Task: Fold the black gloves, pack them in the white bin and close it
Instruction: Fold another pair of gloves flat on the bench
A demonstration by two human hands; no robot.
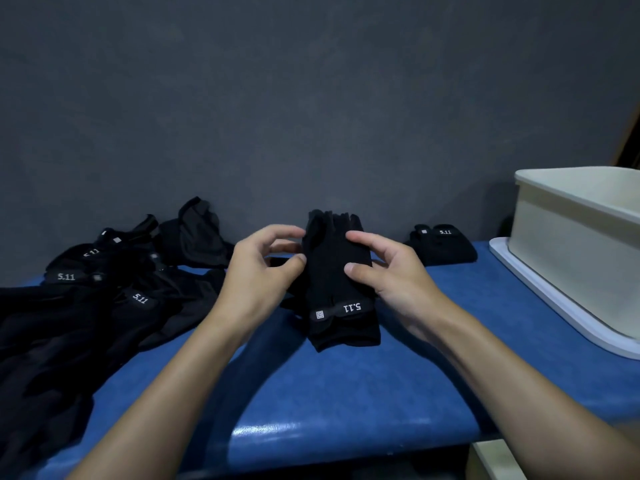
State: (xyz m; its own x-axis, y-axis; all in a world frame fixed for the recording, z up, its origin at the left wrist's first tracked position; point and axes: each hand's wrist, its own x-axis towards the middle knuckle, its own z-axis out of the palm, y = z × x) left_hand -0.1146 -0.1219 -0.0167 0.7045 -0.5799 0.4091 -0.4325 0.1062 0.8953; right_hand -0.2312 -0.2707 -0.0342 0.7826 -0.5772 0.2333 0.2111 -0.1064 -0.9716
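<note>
Where the blue padded bench point(329, 393) meets the dark grey wall point(311, 98), a loose pile point(104, 289) of black gloves spreads over its left end. Several of them show "5.11" labels, and the farthest ones lean against the wall. The bench top is smooth and slightly glossy, with a pale sheen along its rounded front edge. The room is dim.

Just right of the pile, the left hand point(263, 268) is curled, and its grip is narrow: thumb and forefinger tips meet the left edge of the glove point(337, 282) at the middle of the bench. This glove stands upright with its fingers up and its cuff down, and the label on it reads upside down. Whether the cuff touches the bench I cannot tell. The right hand point(388, 271) holds the glove's other side, its grip partly closed, with the thumb and forefinger pressed on the front face and the other fingers out of sight.

Farther right, by the wall, a folded glove point(443, 244) lies on the bench, apart from the hands. At the right end stands the white bin point(571, 244), open-topped, on a flat white slab point(554, 306) that juts out past its base. The bin's inside is hidden. A pale box corner point(495, 459) shows below the bench front.
</note>
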